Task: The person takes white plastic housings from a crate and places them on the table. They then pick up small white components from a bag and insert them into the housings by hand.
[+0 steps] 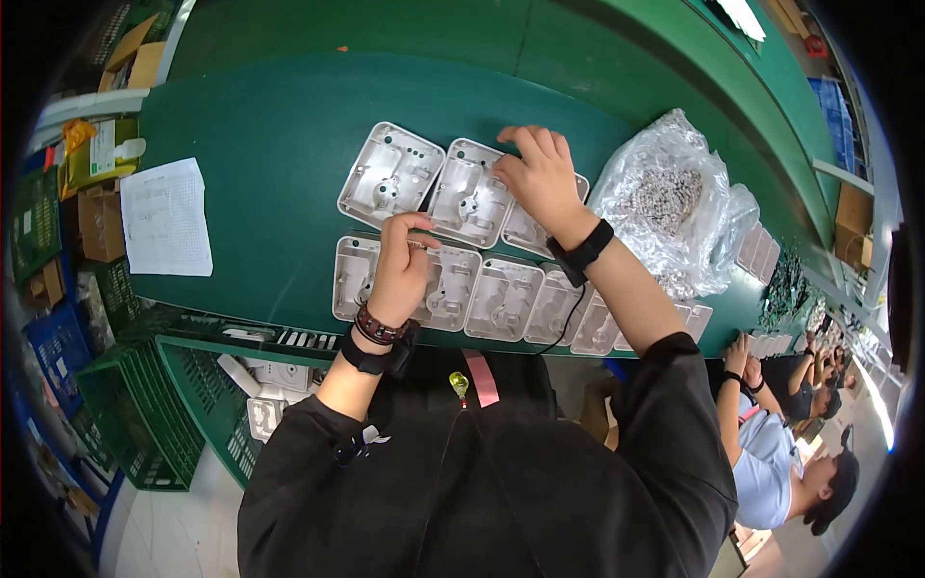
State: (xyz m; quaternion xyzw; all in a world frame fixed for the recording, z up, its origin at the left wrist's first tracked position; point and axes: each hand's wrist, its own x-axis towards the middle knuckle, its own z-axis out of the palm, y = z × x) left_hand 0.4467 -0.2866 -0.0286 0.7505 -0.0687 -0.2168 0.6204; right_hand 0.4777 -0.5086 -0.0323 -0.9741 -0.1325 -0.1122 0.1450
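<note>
Light grey plastic housings, open side up, lie in two rows on the green tabletop. My left hand point(400, 265) hovers over the near row, above the leftmost housing point(356, 270), its fingers bent, apart and pointing right. No object shows in it. Over the far row, my right hand point(544, 178) reaches to the upper right corner of the middle housing point(467, 193). Its thumb and forefinger are apart, and nothing can be made out between them. The far-left housing point(390, 169) lies untouched beside it. Another housing point(525, 231) is partly hidden under my right hand.
A clear plastic bag point(665, 202) of small metallic parts stands right of the housings. A printed sheet point(166, 220) lies at the left. Green crates point(145, 414) stand below the table's left edge. Another person point(776, 453) works at the right. A thin black cable hangs from my right wristband.
</note>
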